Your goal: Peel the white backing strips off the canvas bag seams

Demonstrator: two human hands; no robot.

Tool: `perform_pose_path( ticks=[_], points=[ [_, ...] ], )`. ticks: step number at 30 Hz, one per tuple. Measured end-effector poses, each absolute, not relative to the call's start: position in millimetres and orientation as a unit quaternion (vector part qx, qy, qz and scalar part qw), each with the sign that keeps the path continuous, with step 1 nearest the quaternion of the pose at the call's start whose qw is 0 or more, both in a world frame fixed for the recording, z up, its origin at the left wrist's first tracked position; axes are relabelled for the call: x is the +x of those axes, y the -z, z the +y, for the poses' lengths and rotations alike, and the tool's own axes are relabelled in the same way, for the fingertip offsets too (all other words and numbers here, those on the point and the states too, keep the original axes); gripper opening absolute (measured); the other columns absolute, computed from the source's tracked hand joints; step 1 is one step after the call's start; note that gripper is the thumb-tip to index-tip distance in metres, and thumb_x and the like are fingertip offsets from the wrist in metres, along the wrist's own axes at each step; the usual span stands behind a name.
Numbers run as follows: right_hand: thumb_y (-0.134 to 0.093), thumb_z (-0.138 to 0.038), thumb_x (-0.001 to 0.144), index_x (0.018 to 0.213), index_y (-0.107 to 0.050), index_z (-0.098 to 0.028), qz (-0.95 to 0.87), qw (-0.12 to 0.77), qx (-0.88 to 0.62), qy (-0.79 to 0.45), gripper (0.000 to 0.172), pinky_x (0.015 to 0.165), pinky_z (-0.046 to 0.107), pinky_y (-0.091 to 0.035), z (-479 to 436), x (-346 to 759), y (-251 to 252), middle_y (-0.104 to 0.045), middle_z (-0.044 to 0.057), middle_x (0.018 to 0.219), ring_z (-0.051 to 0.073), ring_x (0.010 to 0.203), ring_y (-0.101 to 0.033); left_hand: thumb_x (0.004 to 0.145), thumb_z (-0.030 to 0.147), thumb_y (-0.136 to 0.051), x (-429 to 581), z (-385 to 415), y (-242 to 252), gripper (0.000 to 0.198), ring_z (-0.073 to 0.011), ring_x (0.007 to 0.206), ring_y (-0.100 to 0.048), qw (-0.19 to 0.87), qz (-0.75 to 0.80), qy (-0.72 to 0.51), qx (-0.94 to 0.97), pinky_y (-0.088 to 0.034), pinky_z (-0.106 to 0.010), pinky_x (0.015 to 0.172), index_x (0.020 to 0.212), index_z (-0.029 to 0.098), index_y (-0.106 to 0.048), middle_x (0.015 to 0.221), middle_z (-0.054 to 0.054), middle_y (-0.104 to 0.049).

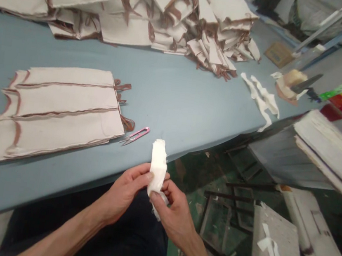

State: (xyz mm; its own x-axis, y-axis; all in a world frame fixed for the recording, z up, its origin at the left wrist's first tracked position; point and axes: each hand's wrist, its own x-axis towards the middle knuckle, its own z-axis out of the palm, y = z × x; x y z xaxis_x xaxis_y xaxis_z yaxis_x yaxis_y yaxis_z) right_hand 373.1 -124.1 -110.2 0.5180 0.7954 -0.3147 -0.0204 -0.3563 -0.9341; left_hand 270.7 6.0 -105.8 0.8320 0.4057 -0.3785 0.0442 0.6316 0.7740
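A folded strip of white cloth (158, 166) is held upright between my two hands at the table's front edge. My left hand (130, 189) pinches its left side with the thumb on top. Lower down, my right hand (173, 207) grips the bottom end between thumb and fingers, where a frayed edge hangs loose. Pink thread snips (136, 136) lie on the table just beyond, apart from both hands. Left of them rest overlapping stacks of cream fabric pieces (71, 99) with brown edging and brown cord loops on their right side.
Heaps of similar cream pieces (127, 29) line the back of the blue-grey table (169, 90). Loose white strips (261, 99) lie at its right end, near a small cardboard box (278, 54). Below right stand a board-topped stool (274, 248) and dark metal frames (219, 217).
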Motion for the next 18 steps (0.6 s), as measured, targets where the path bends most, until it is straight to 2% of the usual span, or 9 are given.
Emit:
perform_pose_path(
  ticks=[3,6,9,11,12,15,18],
  points=[
    [-0.069,-0.040,0.090,0.098,-0.065,-0.019,-0.230,0.540,-0.682,-0.437,0.023,0.067,0.028,-0.043,-123.8,362.2,115.9,-0.066,0.000,0.083,0.014,0.071,-0.056,0.095,0.044,-0.075,261.1,7.7,98.5,0.036,-0.0195,0.088,-0.064,0.825,0.256,-0.124,0.489,-0.052,-0.026,0.085,0.117,0.016,-0.081,0.098,-0.006,-0.080],
    [-0.074,-0.044,0.090,0.101,-0.062,-0.021,-0.233,0.547,-0.656,-0.466,0.029,0.067,0.027,-0.045,-125.0,361.2,115.3,-0.065,-0.001,0.084,0.015,0.072,-0.056,0.099,0.043,-0.070,249.5,8.2,86.1,0.033,-0.0205,0.088,-0.067,0.789,0.254,-0.132,0.544,-0.054,-0.026,0.083,0.118,0.019,-0.082,0.100,-0.005,-0.081],
    [-0.077,-0.058,0.087,0.113,-0.062,-0.021,-0.276,0.562,-0.599,-0.500,0.047,0.086,0.034,-0.052,-130.1,373.8,110.2,-0.071,0.006,0.105,0.022,0.096,-0.065,0.099,0.038,-0.068,237.2,6.3,73.5,0.027,-0.0214,0.090,-0.071,0.748,0.272,-0.145,0.588,-0.056,-0.025,0.085,0.115,0.023,-0.085,0.101,-0.004,-0.082],
    [-0.072,-0.071,0.088,0.124,-0.064,-0.021,-0.291,0.576,-0.548,-0.532,0.062,0.103,0.041,-0.048,-132.9,384.6,105.6,-0.070,0.011,0.125,0.028,0.117,-0.063,0.099,0.035,-0.066,229.1,4.9,67.7,0.025,-0.0206,0.085,-0.073,0.714,0.280,-0.139,0.626,-0.056,-0.024,0.081,0.110,0.025,-0.086,0.096,-0.003,-0.082],
    [-0.069,-0.075,0.087,0.127,-0.065,-0.021,-0.293,0.578,-0.522,-0.554,0.067,0.107,0.043,-0.047,-133.2,388.4,102.9,-0.069,0.012,0.129,0.030,0.122,-0.062,0.099,0.033,-0.065,225.3,4.1,65.9,0.025,-0.0202,0.081,-0.073,0.700,0.281,-0.132,0.644,-0.056,-0.023,0.078,0.107,0.025,-0.087,0.093,-0.003,-0.082],
    [-0.070,-0.077,0.085,0.131,-0.069,-0.022,-0.314,0.560,-0.467,-0.608,0.072,0.105,0.043,-0.048,-127.8,388.0,93.6,-0.072,0.010,0.125,0.031,0.119,-0.064,0.098,0.030,-0.062,216.0,1.4,64.9,0.027,-0.0181,0.068,-0.071,0.662,0.276,-0.115,0.687,-0.053,-0.022,0.066,0.103,0.024,-0.088,0.083,-0.003,-0.081],
    [-0.071,-0.067,0.089,0.131,-0.072,-0.022,-0.331,0.558,-0.508,-0.567,0.061,0.095,0.038,-0.052,-116.0,373.3,85.7,-0.074,0.008,0.117,0.027,0.106,-0.067,0.095,0.024,-0.060,208.3,-2.5,68.3,0.028,-0.0166,0.063,-0.068,0.613,0.256,-0.114,0.739,-0.051,-0.021,0.063,0.098,0.024,-0.088,0.073,-0.001,-0.078]
  ],
)
